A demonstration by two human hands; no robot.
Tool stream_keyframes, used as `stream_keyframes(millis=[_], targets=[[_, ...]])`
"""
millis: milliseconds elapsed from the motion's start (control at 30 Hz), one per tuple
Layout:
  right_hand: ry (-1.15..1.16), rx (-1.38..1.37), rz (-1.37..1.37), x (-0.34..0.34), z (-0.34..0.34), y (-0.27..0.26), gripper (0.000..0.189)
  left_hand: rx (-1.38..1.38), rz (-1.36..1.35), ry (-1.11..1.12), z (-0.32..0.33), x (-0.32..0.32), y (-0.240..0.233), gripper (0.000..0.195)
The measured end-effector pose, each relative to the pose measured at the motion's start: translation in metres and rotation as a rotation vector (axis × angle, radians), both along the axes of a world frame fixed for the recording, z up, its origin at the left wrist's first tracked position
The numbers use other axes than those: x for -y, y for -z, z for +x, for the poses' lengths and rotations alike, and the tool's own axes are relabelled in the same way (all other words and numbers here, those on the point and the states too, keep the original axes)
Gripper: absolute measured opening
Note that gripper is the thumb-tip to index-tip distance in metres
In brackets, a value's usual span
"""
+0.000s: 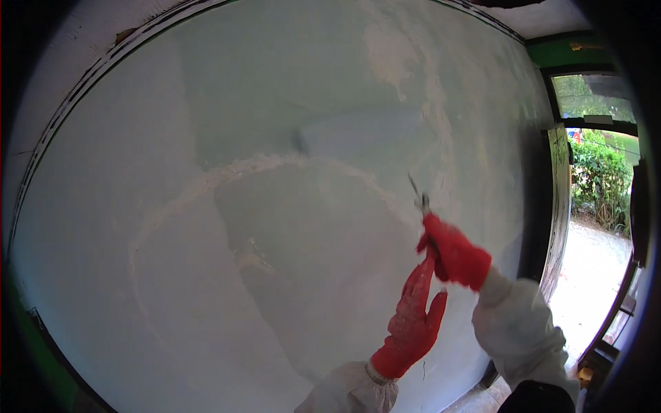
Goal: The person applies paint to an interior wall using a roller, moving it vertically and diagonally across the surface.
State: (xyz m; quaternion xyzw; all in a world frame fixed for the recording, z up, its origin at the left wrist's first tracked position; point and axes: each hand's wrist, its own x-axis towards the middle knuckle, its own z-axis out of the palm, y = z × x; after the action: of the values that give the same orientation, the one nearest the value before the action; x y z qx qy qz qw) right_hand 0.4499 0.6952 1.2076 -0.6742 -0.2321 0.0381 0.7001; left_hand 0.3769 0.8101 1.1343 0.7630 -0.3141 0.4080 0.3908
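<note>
My right hand [457, 253], in a red glove, grips a hand tool [425, 201] whose handle is mostly hidden in the fist. A slim metal rod sticks up from its top; blur hides the exact kind. My left hand [410, 320], also red-gloved and dusty, is just below it. Its fingers are stretched upward, the thumb stands apart, and the fingertips overlap the underside of the right fist. Before both hands rises a pale green wall [330, 222]. Above the tool, a blurred pale band [361, 133] lies across the wall; whether it belongs to the tool I cannot tell.
An arched beige patch of filler or bare plaster [258, 164] crosses the wall, with another patch [390, 51] higher up. To the right, a weathered door edge [557, 206] borders an open doorway onto bright ground [588, 268] and a leafy bush [596, 180]. Dark-streaked trim [77, 93] runs along the ceiling.
</note>
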Motion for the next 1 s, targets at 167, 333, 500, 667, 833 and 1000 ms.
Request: stream_keyframes(millis=[167,333,500,667,833,1000], targets=[[-0.040,0.116,0.018,-0.022,0.014,-0.125,0.057,-0.004,0.058,-0.078,-0.019,-0.027,-0.037,0.052],[-0.076,0.295,0.059,-0.025,0.021,-0.235,0.049,-0.028,0.114,-0.111,-0.031,-0.049,-0.043,0.051],[-0.103,0.288,0.091,-0.038,0.010,-0.302,0.045,-0.087,0.119,-0.165,-0.050,-0.067,-0.040,0.048],[-0.093,0.320,0.116,-0.055,0.011,-0.326,0.044,-0.174,0.070,-0.195,-0.066,-0.072,-0.034,0.045],[-0.135,0.354,0.177,-0.057,0.038,-0.301,0.044,-0.229,-0.018,-0.172,-0.073,-0.071,-0.019,0.041],[0.098,0.494,0.218,-0.033,0.006,-0.161,0.047,-0.325,-0.098,-0.160,-0.089,-0.076,0.030,0.037]])
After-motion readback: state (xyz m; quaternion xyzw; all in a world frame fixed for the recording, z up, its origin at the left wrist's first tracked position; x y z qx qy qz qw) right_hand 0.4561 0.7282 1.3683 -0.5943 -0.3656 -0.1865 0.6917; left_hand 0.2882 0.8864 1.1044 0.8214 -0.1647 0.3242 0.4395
